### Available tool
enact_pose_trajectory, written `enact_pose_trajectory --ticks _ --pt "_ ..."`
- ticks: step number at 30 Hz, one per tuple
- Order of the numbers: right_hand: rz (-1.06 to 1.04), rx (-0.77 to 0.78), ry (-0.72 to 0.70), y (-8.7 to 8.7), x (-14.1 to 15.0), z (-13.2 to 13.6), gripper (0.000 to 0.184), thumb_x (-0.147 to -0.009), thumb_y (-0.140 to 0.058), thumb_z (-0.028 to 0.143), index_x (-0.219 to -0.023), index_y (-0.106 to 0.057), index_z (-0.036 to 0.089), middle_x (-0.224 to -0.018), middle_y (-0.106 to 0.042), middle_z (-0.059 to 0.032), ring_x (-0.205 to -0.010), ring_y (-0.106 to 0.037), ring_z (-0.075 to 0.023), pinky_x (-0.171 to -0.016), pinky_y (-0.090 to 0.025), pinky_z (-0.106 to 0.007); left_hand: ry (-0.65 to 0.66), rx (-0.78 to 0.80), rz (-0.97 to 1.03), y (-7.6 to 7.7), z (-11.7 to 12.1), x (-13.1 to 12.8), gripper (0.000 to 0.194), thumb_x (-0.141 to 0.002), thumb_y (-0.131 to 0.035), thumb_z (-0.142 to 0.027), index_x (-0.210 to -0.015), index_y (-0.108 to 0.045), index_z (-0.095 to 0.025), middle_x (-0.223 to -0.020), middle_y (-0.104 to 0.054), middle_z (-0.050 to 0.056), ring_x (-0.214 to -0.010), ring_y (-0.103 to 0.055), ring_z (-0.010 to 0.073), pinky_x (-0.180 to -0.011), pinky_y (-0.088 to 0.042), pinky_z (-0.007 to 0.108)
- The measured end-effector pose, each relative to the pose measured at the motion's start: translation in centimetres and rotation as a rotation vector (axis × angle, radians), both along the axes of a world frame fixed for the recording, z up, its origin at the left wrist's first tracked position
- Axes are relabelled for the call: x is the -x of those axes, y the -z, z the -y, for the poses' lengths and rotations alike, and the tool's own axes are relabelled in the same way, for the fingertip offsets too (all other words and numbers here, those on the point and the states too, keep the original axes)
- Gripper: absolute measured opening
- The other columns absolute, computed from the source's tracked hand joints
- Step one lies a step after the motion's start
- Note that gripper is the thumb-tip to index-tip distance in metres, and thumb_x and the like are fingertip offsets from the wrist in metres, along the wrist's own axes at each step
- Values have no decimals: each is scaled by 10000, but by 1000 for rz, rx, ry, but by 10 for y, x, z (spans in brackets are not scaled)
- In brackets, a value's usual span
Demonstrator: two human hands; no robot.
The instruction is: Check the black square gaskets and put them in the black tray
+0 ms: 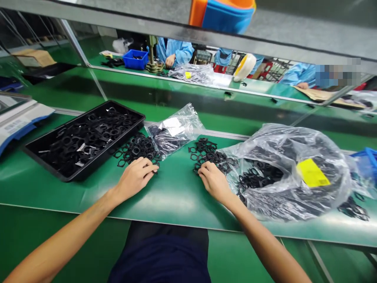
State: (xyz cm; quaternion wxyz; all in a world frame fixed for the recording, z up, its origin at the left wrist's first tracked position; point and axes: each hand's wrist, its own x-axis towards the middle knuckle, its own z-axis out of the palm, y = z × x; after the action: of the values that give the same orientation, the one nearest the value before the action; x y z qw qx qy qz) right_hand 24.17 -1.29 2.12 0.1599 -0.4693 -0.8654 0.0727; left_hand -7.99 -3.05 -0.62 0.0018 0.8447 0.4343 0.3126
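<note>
My left hand (136, 176) is at the near edge of a loose pile of black plastic ring-shaped parts (138, 147). Its thumb and fingers are pinched together, with a dark bit of one part showing at the fingertips. My right hand (214, 181) rests at the front of a second pile of the same parts (206, 148), fingers curled inward and closed. Whatever it grips is hidden beneath the fingertips. Between the piles, slightly farther back, lies a clear plastic bag (173, 131) with black parts and a white label.
At left stands a black tray (97, 157) full of black parts. A large clear bag (297, 196) with a yellow label spills black parts on the right. Behind it is a blue bin (366, 163). A shelf (165, 15) hangs overhead; co-workers in blue sleeves (179, 51) sit beyond.
</note>
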Motion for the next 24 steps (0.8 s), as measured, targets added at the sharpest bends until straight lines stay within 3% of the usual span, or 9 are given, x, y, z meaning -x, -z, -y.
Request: enact_pose_trajectory --ticks 4,7,10,12,14,17,24 --pt "-530 187 -9 -9 9 -23 113 -945 -555 242 -853 -616 215 -1065 -661 -97 -1075 -627 -247 -980 -502 -432 80 35 285 -15 -28 -33 303 -928 -505 -77 -1133 -697 -191 -938 -642 41 -858 -616 151 -816 -514 282" --pt "-895 465 77 -9 23 -36 189 -899 -652 402 -858 -604 223 -1137 -709 -83 -1130 -655 -246 -988 -519 -416 142 68 439 -19 -49 -62 388 -879 -509 -62 -1189 -691 -207 -1011 -644 52 -875 -628 150 -821 -542 284" --pt "-1205 826 150 0 35 -36 308 -823 -743 486 -888 -579 233 -1068 -739 -44 -973 -750 -219 -877 -579 -356 136 109 575 -9 -61 -81 334 -902 -586 -177 -1222 -681 -196 -1039 -651 69 -860 -627 156 -819 -566 306" --pt "-1335 972 176 9 39 -32 331 -789 -790 457 -891 -570 232 -998 -749 -23 -846 -779 -199 -783 -597 -314 89 119 668 4 -60 -85 246 -949 -566 -230 -1142 -714 -192 -1002 -665 68 -866 -636 155 -817 -572 305" --pt "-1414 1063 184 16 42 -27 321 -780 -809 413 -886 -570 228 -955 -761 -16 -796 -786 -190 -729 -602 -288 42 146 742 17 -55 -85 226 -983 -531 -248 -1080 -729 -195 -979 -678 63 -877 -648 150 -800 -583 288" --pt "-1475 1138 197 21 44 -23 315 -758 -833 374 -863 -577 222 -956 -773 -13 -820 -791 -193 -719 -610 -273 8 229 820 28 -46 -83 235 -980 -566 -285 -1153 -700 -201 -979 -688 52 -820 -653 129 -728 -608 253" --pt "-1414 1063 260 24 44 -21 341 -703 -882 317 -913 -633 217 -1038 -769 -23 -884 -784 -190 -822 -619 -306 70 328 825 23 -39 -87 207 -976 -582 -309 -1063 -729 -193 -985 -694 53 -830 -680 124 -724 -640 235"
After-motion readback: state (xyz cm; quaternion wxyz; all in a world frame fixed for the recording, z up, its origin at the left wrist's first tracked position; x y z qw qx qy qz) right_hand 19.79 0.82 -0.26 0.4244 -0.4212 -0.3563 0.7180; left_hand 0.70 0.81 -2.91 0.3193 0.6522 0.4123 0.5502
